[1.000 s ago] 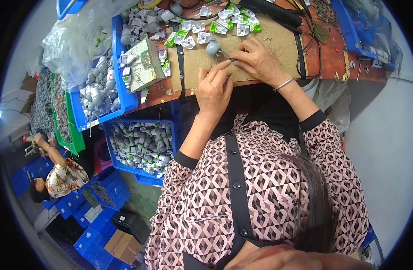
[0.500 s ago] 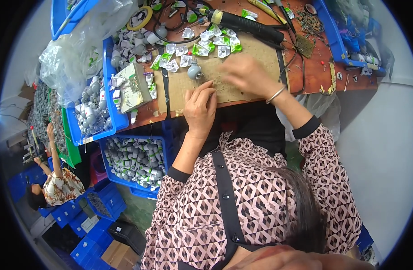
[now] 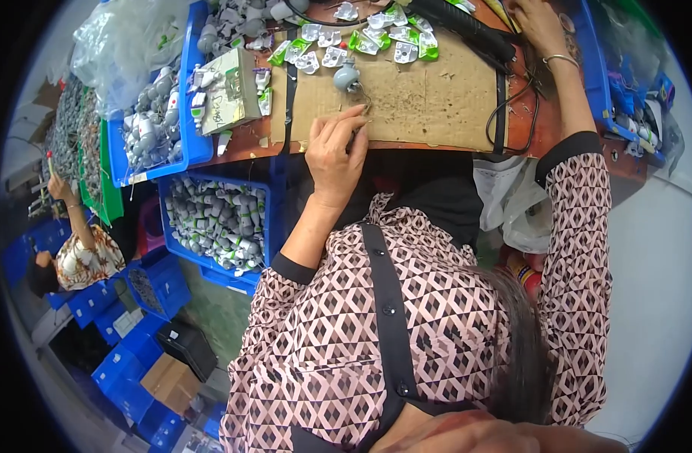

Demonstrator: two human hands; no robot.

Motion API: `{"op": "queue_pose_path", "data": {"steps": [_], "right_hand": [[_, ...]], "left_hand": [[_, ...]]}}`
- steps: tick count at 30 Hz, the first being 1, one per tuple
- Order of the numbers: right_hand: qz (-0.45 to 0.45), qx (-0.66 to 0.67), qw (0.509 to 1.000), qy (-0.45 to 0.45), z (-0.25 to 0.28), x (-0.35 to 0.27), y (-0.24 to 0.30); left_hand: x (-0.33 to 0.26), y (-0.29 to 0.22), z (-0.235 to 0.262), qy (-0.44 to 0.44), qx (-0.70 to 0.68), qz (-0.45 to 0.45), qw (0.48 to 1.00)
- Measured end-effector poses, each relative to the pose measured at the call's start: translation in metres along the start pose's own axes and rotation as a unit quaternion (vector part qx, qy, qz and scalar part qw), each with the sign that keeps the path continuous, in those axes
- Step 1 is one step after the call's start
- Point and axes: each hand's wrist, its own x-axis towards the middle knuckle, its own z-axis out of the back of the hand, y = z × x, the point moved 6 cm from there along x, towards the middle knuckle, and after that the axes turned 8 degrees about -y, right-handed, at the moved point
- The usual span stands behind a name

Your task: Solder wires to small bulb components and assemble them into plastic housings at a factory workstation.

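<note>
My left hand (image 3: 335, 155) is over the near edge of a cardboard sheet (image 3: 436, 98), fingers curled together. Something dark shows between thumb and fingers, too small to name. Just beyond the fingertips lies a grey rounded plastic part (image 3: 347, 78) with thin wires trailing toward them and a red tip on its far side. My right hand (image 3: 541, 29) is stretched to the far right of the table, by a yellow tool handle (image 3: 500, 10) and black cables. Its fingertips are close to the upper edge of the picture, and their grip does not show.
Clear and green plastic shells (image 3: 376, 38) lie along the cardboard's far side, beside a thick black tool (image 3: 467, 29). A marked block (image 3: 231, 90) stands left. Blue bins (image 3: 186, 113) of grey parts are at left and below the table (image 3: 244, 149). A co-worker (image 3: 89, 253) sits far left.
My right hand has moved from above the cardboard to the far right of the table. My left hand stays near the grey part. The view has shifted slightly.
</note>
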Motion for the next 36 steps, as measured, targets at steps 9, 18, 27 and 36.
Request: {"op": "queue_pose_path", "data": {"steps": [9, 18, 27, 36], "right_hand": [[0.039, 0.227, 0.964, -0.133, 0.076, -0.015, -0.007], [0.079, 0.232, 0.963, -0.116, 0.067, -0.071, -0.001], [-0.035, 0.544, 0.831, -0.116, 0.135, -0.084, -0.004], [0.125, 0.458, 0.834, -0.282, 0.112, -0.137, 0.122]], "left_hand": [[-0.004, 0.002, -0.003, 0.042, 0.019, -0.005, 0.999], [-0.005, 0.002, -0.007, 0.036, 0.022, -0.022, 0.999], [0.004, -0.007, -0.016, 0.068, 0.019, -0.042, 0.997], [0.003, 0.0, -0.011, 0.053, -0.011, -0.013, 0.998]]}}
